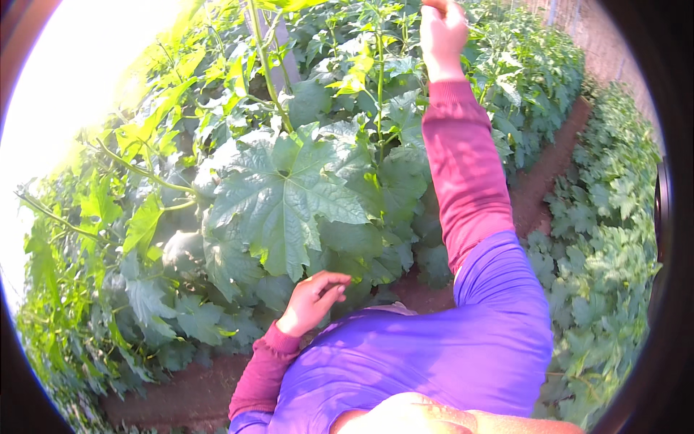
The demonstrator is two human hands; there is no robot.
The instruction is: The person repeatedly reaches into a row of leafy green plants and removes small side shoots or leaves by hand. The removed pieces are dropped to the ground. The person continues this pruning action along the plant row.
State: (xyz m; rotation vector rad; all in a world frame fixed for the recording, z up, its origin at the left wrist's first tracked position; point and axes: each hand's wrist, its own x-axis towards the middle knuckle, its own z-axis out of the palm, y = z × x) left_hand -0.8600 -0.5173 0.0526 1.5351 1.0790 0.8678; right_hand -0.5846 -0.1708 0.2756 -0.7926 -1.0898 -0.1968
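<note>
My left hand (pixel 314 302) hangs low in front of my torso, just below a broad lobed leaf (pixel 290 190) of a climbing plant. Its fingers are loosely curled, thumb and forefinger a little apart, and no object shows in it. Raised at the top edge of the view is my right hand (pixel 445 40), among the upper foliage. The fingertips run up to the picture's rim, so whether they grip something cannot be seen. A thin upright green stem (pixel 380 81) rises to the left of this hand.
A grey post (pixel 279 54) stands within the dense vines. At left, a rounded pale green thing (pixel 184 252), maybe a fruit, sits among leaves. Brown soil (pixel 179 390) shows at lower left, and a soil path (pixel 558 163) separates another leafy row (pixel 602 260) at right.
</note>
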